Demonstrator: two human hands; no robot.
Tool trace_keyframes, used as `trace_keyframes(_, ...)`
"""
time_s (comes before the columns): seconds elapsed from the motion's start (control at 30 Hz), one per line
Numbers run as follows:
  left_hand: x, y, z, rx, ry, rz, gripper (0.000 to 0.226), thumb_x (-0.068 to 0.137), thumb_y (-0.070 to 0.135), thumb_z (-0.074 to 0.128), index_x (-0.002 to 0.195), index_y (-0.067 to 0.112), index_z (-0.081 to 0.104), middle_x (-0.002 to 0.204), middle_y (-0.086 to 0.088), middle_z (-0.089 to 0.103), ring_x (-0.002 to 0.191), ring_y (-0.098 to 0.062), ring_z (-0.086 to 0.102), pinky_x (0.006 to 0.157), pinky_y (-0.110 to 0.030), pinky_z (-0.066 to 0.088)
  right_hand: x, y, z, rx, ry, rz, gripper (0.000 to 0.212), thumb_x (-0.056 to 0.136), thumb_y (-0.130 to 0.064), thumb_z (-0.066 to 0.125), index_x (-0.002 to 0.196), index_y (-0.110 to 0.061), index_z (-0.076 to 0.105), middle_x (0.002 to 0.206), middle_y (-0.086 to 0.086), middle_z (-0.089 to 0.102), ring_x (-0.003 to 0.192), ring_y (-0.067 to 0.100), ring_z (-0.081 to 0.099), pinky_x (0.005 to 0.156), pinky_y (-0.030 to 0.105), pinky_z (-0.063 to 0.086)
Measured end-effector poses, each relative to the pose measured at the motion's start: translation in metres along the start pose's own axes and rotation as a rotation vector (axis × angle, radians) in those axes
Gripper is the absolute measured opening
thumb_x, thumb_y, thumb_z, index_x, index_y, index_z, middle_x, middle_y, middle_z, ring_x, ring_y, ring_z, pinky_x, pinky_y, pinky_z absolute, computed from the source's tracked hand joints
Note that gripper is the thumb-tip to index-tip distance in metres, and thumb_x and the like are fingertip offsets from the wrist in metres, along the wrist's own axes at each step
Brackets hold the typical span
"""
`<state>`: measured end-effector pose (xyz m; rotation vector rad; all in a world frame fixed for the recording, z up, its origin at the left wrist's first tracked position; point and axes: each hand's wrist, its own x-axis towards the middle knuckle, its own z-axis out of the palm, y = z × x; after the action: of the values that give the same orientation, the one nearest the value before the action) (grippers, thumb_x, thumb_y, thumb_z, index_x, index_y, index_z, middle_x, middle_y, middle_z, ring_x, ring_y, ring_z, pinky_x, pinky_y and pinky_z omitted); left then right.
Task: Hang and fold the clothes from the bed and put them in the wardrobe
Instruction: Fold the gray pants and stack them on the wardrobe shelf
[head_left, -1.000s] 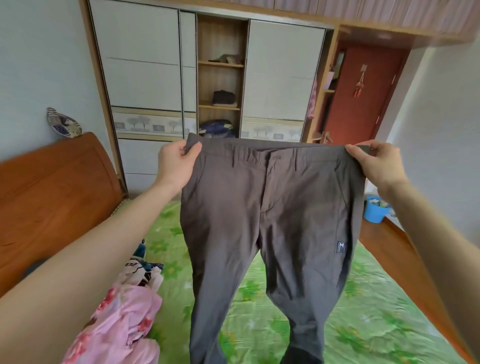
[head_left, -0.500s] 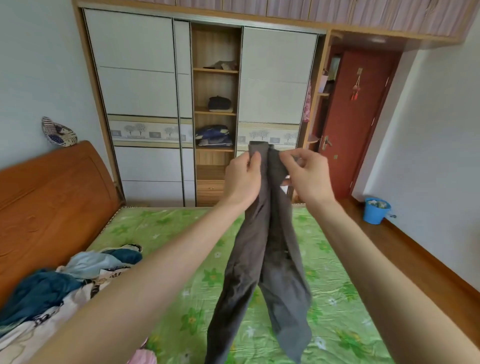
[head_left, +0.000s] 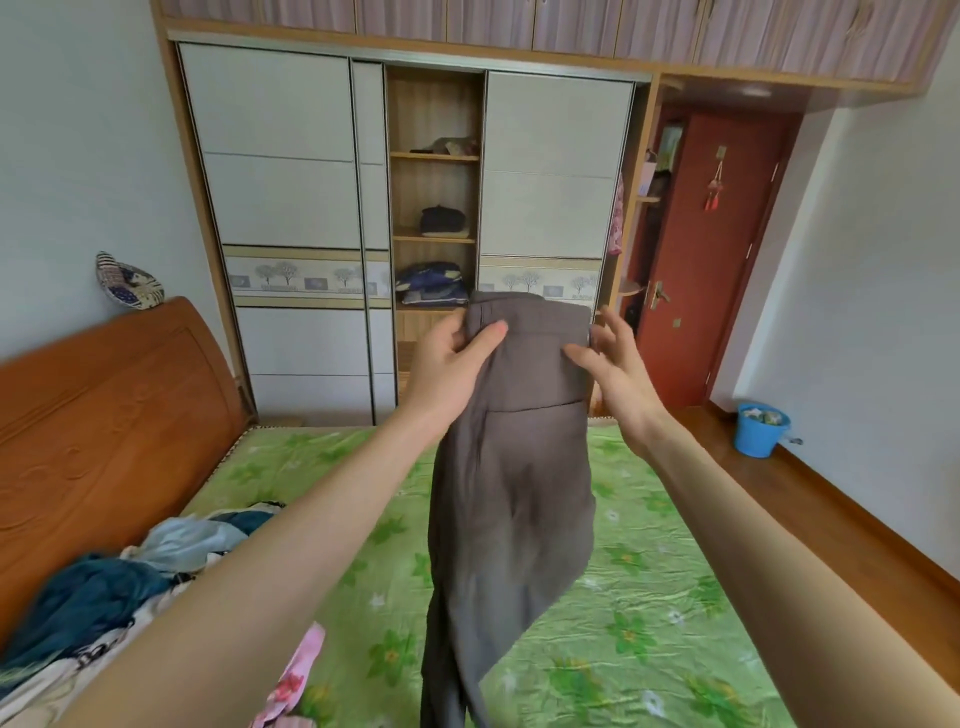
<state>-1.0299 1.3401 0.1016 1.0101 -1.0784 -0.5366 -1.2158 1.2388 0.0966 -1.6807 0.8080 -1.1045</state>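
The left hand (head_left: 449, 358) grips the trousers (head_left: 511, 467) at their waistband, thumb over the front, holding them above the bed (head_left: 649, 597). At three o'clock, the right hand (head_left: 615, 364) touches the waistband's edge, fingers spread apart.

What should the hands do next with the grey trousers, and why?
Probably the right hand should pinch the waistband corner: only the left hand grips the grey trousers, the right fingers are spread beside them, and the legs hang over the bed.
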Motion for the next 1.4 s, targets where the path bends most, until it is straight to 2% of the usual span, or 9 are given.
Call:
trace_keyframes(0.07,0.005,0.007,-0.004,-0.034,0.027,-0.001,0.017,0.1,0.017,0.072,0.116,0.02,0.074,0.114,-0.001,0.079,0.108,-0.016,0.074,0.096,-0.033,0.06,0.002,0.003,0.003,0.16,-0.143,0.137,0.091,0.083,-0.047,0.083,0.158,-0.028,0.036,0.144,-0.002,0.062,0.129,0.015,0.062,0.113,0.041,0.047)
trace_keyframes(0.17,0.015,0.013,-0.02,-0.007,0.037,0.019,0.012,0.097,0.018,0.075,0.109,0.019,0.076,0.109,-0.001,0.08,0.104,-0.017,0.075,0.095,-0.037,0.06,0.005,-0.005,0.007,0.277,-0.164,0.135,0.054,0.086,-0.025,0.082,0.135,-0.01,0.063,0.122,0.007,0.076,0.117,0.026,0.071,0.105,0.043,0.055)
trace_keyframes(0.27,0.026,0.019,-0.039,0.087,0.041,0.049,0.009,0.097,0.021,0.076,0.105,0.019,0.076,0.105,-0.002,0.081,0.101,-0.017,0.075,0.095,-0.039,0.06,0.009,-0.026,0.002,0.343,-0.153,0.062,0.049,0.083,-0.022,0.082,0.128,-0.007,0.068,0.119,0.01,0.077,0.114,0.028,0.072,0.094,0.039,0.06)
trace_keyframes(0.57,0.086,0.043,-0.071,0.379,-0.164,-0.065,0.029,0.1,0.029,0.072,0.124,0.012,0.073,0.113,-0.003,0.078,0.1,-0.013,0.076,0.081,-0.022,0.06,0.059,-0.091,-0.017,-0.053,-0.57,0.16,0.05,0.087,-0.009,0.072,0.137,-0.012,0.064,0.129,0.008,0.073,0.117,0.025,0.071,0.098,0.04,0.059)
trace_keyframes(0.77,0.153,0.042,-0.099,0.641,-0.239,-0.156,0.042,0.094,0.03,0.079,0.12,-0.002,0.071,0.11,-0.013,0.076,0.093,-0.019,0.075,0.082,-0.032,0.064,0.127,-0.08,0.018,-0.384,-0.332,0.043,0.034,0.088,-0.013,0.081,0.121,-0.008,0.072,0.116,0.008,0.077,0.108,0.027,0.074,0.088,0.038,0.063)
trace_keyframes(0.93,0.214,0.035,-0.096,0.971,-0.064,0.031,0.031,0.095,0.036,0.077,0.091,0.007,0.068,0.078,-0.004,0.062,0.075,-0.023,0.063,0.068,-0.035,0.051,0.189,-0.089,0.05,-0.879,-0.065,-0.24,0.028,0.094,-0.028,0.075,0.08,-0.005,0.065,0.082,0.012,0.066,0.085,0.035,0.064,0.069,0.037,0.046)
trace_keyframes(1.1,0.292,0.076,-0.068,0.867,0.189,0.208,0.026,0.097,0.03,0.075,0.104,0.006,0.066,0.102,-0.011,0.071,0.067,-0.021,0.072,0.062,-0.042,0.065,0.248,-0.141,0.054,-0.836,0.245,-0.413,0.032,0.096,-0.025,0.072,0.116,-0.001,0.073,0.108,0.017,0.073,0.103,0.038,0.068,0.086,0.041,0.055)
trace_keyframes(1.3,0.322,0.089,-0.05,0.816,0.223,0.369,0.021,0.097,0.04,0.066,0.101,0.02,0.061,0.085,0.007,0.062,0.082,-0.019,0.065,0.068,-0.037,0.058,0.254,-0.156,0.035,-0.817,0.439,-0.534,0.035,0.099,-0.034,0.066,0.115,-0.004,0.074,0.105,0.017,0.072,0.103,0.029,0.066,0.069,0.025,0.032)
trace_keyframes(1.4,0.303,0.062,-0.052,0.756,0.138,0.349,0.018,0.097,0.037,0.068,0.098,0.019,0.066,0.085,0.01,0.065,0.088,-0.013,0.065,0.083,-0.036,0.056,0.232,-0.126,0.026,-0.848,0.42,-0.572,0.037,0.098,-0.041,0.064,0.112,-0.009,0.075,0.098,0.013,0.072,0.097,0.028,0.066,0.073,0.032,0.041)
